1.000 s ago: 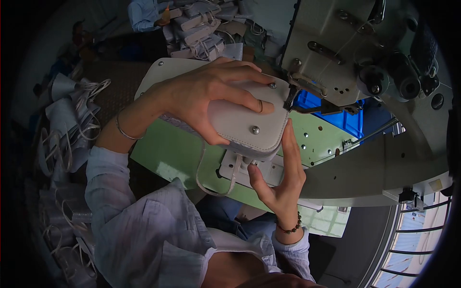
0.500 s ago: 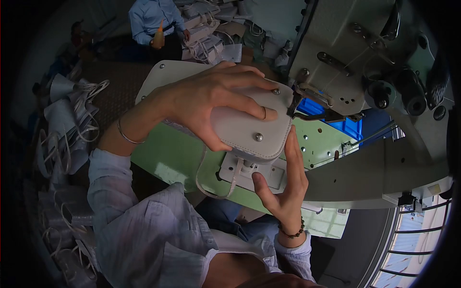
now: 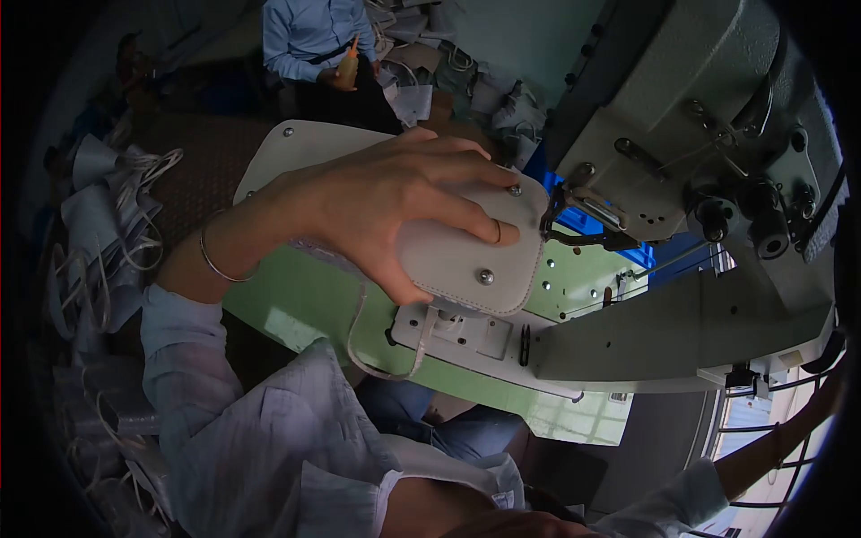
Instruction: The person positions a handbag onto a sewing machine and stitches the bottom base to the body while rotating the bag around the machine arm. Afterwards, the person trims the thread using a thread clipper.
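Observation:
My left hand [image 3: 395,197] spans a pale leather bag [image 3: 453,260], fingers spread over its flat studded panel and thumb at the near edge. The panel has rounded corners, edge stitching and round metal studs; a thin strap [image 3: 354,345] hangs below it. The bag's right end meets the presser foot [image 3: 560,235] of a sewing machine [image 3: 610,152], above the machine's bed [image 3: 484,336]. My right hand [image 3: 830,394] is at the far right edge, by a dark round wheel [image 3: 823,351]; its fingers are lost in shadow.
Under the machine is a green tabletop [image 3: 296,300]. Behind it stands a blue bin [image 3: 583,220]. Pale bag pieces with straps [image 3: 99,215] pile up at the left. At the back, a seated person [image 3: 314,45] holds a bottle with an orange nozzle [image 3: 347,67].
My right hand has left the bag's near right edge and swung to the far right. My left hand stays on the bag. The view has shifted slightly.

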`<control>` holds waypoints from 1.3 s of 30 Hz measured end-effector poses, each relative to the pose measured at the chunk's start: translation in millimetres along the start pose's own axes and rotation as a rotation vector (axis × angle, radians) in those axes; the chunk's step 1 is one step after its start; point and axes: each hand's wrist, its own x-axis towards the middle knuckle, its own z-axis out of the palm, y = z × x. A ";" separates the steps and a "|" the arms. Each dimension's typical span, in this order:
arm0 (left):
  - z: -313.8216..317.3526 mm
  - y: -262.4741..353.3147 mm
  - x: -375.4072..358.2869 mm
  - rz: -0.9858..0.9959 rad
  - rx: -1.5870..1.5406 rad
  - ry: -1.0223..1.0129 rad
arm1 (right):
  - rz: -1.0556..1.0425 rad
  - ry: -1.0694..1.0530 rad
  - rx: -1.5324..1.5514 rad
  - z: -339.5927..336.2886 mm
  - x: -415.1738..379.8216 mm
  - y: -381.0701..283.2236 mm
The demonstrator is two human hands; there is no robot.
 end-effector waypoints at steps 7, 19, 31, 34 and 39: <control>1.2 -1.2 1.7 -0.006 -0.030 -0.010 | 0.073 -0.133 -0.096 14.1 27.4 95.9; -1.6 2.2 4.9 0.009 0.003 -0.001 | 0.071 -0.155 -0.139 4.7 12.4 175.3; 0.1 2.0 4.5 -0.008 0.005 -0.004 | 0.344 -0.119 0.107 -0.7 -8.9 182.0; 1.5 2.1 6.5 -0.009 -0.008 -0.001 | 0.268 -0.141 0.063 -5.4 -1.8 171.6; -0.8 3.6 5.5 -0.009 -0.006 0.000 | 0.154 -0.171 -0.042 -6.0 1.0 172.3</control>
